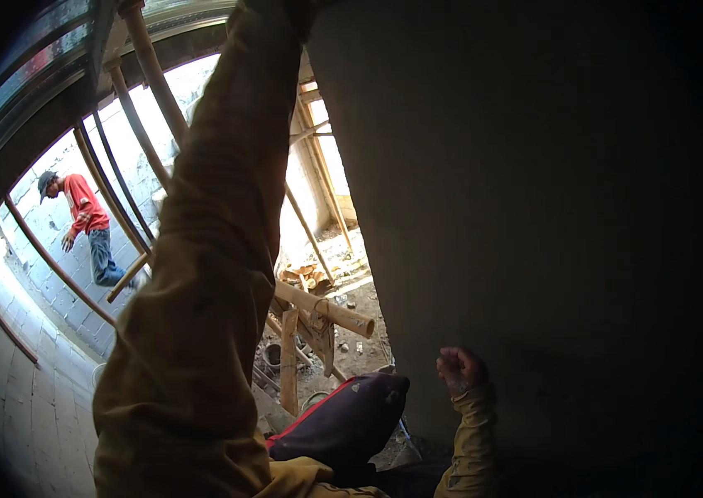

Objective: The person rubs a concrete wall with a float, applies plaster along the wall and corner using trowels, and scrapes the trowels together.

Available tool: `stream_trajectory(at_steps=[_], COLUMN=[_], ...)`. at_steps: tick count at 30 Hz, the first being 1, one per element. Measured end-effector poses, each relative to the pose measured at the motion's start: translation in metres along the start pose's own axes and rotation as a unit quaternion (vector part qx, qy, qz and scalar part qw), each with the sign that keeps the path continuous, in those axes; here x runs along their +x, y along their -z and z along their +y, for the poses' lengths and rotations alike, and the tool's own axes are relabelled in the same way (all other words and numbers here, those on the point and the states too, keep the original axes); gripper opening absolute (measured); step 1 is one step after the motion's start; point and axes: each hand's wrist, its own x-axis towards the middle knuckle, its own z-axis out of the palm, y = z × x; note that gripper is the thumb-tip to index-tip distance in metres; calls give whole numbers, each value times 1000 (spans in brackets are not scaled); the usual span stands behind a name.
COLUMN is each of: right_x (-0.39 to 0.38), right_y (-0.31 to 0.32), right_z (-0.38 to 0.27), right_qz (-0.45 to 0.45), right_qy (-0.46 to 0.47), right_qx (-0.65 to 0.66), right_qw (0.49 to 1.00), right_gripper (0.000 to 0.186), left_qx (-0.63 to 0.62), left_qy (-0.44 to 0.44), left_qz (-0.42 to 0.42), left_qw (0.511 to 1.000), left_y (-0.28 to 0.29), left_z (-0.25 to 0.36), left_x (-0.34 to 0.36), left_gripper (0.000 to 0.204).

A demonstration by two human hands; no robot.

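Note:
My left arm (202, 241), in a tan sleeve, reaches straight up to the top edge of the view. Only a dark bit of my left hand (303, 15) shows there, beside the upper edge of a grey wall (517, 199), and its fingers are hidden. Low on the right, my right hand (461, 370) is curled into a fist in front of the same wall, with nothing seen sticking out of it. Whether it touches the wall I cannot tell. Below, my bent knee (351, 415) is in dark trousers with a red stripe.
Bamboo poles (152, 70) stand at the upper left. A cut bamboo pole (327, 309) and upright timber (288, 361) are below, near a bucket (273, 355) on rubble-strewn ground. Beyond, a person in a red top (84, 203) is by a pale block wall (36, 290).

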Motion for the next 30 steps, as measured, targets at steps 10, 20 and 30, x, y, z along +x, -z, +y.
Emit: stream_trajectory(at_steps=[10, 20, 30], right_x=[67, 77, 94], right_y=[-1, 7, 2], right_z=[-19, -13, -9], right_qz=[-16, -14, -14], right_qy=[-84, -29, -7], right_qx=[38, 2, 20], right_qw=[996, 999, 1000], right_gripper=[28, 28, 24], left_qx=[-92, 7, -34], left_qy=[183, -15, 213], left_qz=[-72, -75, -184], left_qw=[976, 997, 959], left_y=[68, -45, 38], left_z=[69, -41, 47], left_x=[-334, -14, -273], left_gripper=[35, 37, 39])
